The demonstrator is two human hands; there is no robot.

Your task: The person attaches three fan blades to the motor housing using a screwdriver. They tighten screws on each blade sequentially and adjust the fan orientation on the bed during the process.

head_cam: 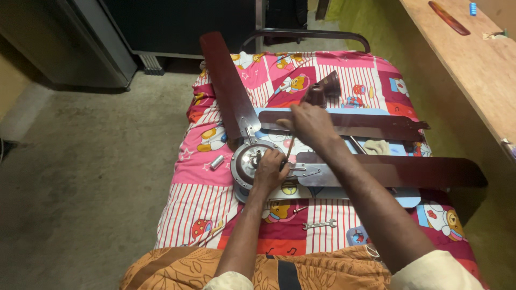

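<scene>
A ceiling fan motor, round and silver, lies on a bed with a bright cartoon-print sheet. My left hand rests on the motor's right side, fingers curled over it. My right hand is closed around a thin screwdriver whose tip points down at the bracket of a dark brown blade beside the motor. Another brown blade is fixed to the motor and reaches up-left. A third blade lies loose behind my right hand, with a brown cup-shaped cover above it.
A small spanner and a screw lie on the sheet near my lap. A small silver cylinder sits left of the motor. A wooden bench runs along the right. Grey floor spreads to the left, a dark cabinet beyond.
</scene>
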